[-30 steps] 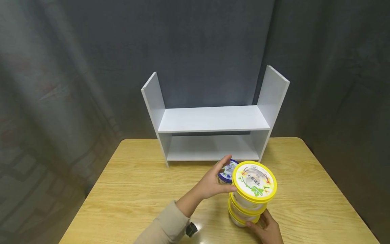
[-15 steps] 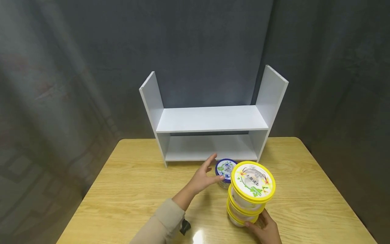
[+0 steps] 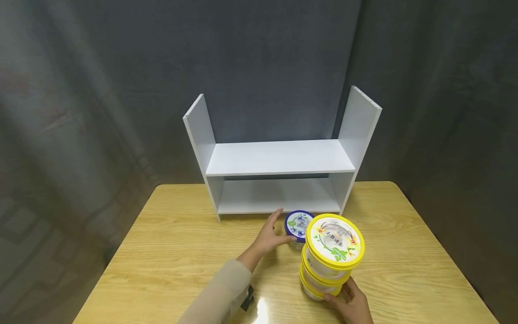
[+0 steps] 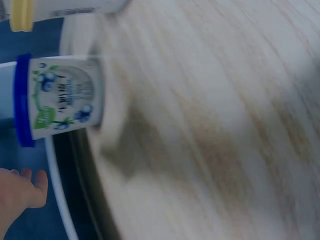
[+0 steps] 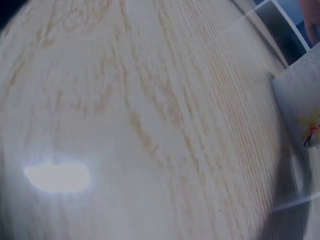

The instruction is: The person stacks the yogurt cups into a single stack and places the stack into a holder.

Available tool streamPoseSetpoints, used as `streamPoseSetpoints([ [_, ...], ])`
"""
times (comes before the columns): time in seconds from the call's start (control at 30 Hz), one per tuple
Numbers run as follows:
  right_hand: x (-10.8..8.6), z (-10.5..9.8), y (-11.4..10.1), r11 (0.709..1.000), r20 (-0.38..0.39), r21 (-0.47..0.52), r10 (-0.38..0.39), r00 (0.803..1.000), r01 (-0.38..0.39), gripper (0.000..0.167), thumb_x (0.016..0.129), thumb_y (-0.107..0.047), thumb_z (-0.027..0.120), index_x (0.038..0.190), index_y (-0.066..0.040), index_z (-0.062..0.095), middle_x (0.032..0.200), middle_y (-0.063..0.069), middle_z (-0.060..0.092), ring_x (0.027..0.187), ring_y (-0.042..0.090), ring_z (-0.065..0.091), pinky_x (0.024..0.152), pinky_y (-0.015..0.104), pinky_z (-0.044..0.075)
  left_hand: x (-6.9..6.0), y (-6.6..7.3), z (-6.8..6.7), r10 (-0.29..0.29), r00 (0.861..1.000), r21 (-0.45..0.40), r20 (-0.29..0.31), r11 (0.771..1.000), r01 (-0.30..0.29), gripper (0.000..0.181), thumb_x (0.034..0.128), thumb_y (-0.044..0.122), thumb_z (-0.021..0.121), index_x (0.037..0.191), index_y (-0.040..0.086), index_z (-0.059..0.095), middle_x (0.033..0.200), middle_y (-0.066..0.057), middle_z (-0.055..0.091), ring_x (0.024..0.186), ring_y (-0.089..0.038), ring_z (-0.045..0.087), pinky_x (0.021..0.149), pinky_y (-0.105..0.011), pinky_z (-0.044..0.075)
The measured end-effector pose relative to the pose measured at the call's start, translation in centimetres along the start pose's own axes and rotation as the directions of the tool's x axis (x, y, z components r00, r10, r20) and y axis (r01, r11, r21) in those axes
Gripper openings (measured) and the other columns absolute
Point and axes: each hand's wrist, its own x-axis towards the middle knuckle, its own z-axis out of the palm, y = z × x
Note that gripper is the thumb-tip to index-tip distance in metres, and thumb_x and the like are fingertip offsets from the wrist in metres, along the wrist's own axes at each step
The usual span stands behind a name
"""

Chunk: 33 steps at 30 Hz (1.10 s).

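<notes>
My left hand [image 3: 267,237] is spread with thumb and fingers apart, just left of a small tub with a blue lid [image 3: 298,225]. The left wrist view shows that tub [image 4: 65,97] with blueberries printed on its side, and the hand [image 4: 22,195] apart from it. In front and to the right stands a stack of three yellow-lidded tubs [image 3: 335,238], vanilla flowers on the top lid. My right hand [image 3: 353,303] grips the stack low down, thumb in front; its other fingers are partly hidden. The right wrist view catches only part of one tub [image 5: 302,95] and a fingertip.
A white two-tier shelf [image 3: 279,157] with tall side panels stands at the back of the wooden table [image 3: 170,252], just behind the blue-lidded tub. Grey curtains [image 3: 279,67] hang behind and on both sides.
My left hand has drawn left from over the blue-lidded tub, uncovering its lid, then come slightly back toward it. The right hand and the yellow-lidded stack have kept their place.
</notes>
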Motion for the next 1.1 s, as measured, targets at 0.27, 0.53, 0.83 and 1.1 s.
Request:
streamPoseSetpoints([
  [0.27,-0.1,0.1,0.0,1.000,0.000,-0.002,-0.022,1.000,0.022,0.069,0.070,-0.022,0.071,0.127,-0.007,0.035,0.129,0.015,0.038,0.095,-0.019,0.030,0.091,0.039,0.035,1.1,-1.6,1.2,-0.020,1.000,-0.009,0.016,1.000,0.021,0.091,0.0580,0.027,0.079,0.134,0.016,0.030,0.139,-0.008,0.022,0.125,-0.031,0.020,0.097,-0.053,0.017],
  [0.53,-0.1,0.2,-0.1,1.000,-0.011,-0.010,-0.030,0.999,0.030,0.068,0.069,-0.022,0.071,0.126,-0.007,0.036,0.128,0.015,0.040,0.094,-0.019,0.031,0.090,0.038,0.036,1.9,-1.7,1.8,0.011,0.998,0.001,0.058,1.000,-0.011,0.087,0.0582,0.022,0.079,0.133,0.016,0.035,0.137,-0.005,0.029,0.124,-0.028,0.023,0.099,-0.051,0.016],
  [0.83,0.1,0.2,-0.1,1.000,-0.010,-0.006,0.011,1.000,-0.011,0.070,0.069,-0.023,0.072,0.126,-0.007,0.036,0.130,0.016,0.037,0.115,0.026,0.037,0.092,0.040,0.035,2.0,-1.9,2.5,-0.010,0.998,0.043,0.062,0.999,0.008,0.089,0.0567,0.023,0.078,0.133,0.014,0.033,0.137,-0.006,0.028,0.124,-0.028,0.025,0.100,-0.045,0.020],
  [1.1,0.1,0.2,-0.2,0.999,-0.014,-0.018,0.030,0.999,-0.030,0.073,0.068,-0.024,0.072,0.128,-0.008,0.034,0.132,0.013,0.035,0.117,0.030,0.034,0.092,0.038,0.035,1.9,-1.9,2.9,-0.013,0.999,0.024,0.041,1.000,0.012,0.089,0.0555,0.023,0.079,0.133,0.014,0.034,0.137,-0.006,0.029,0.123,-0.027,0.027,0.099,-0.042,0.022],
])
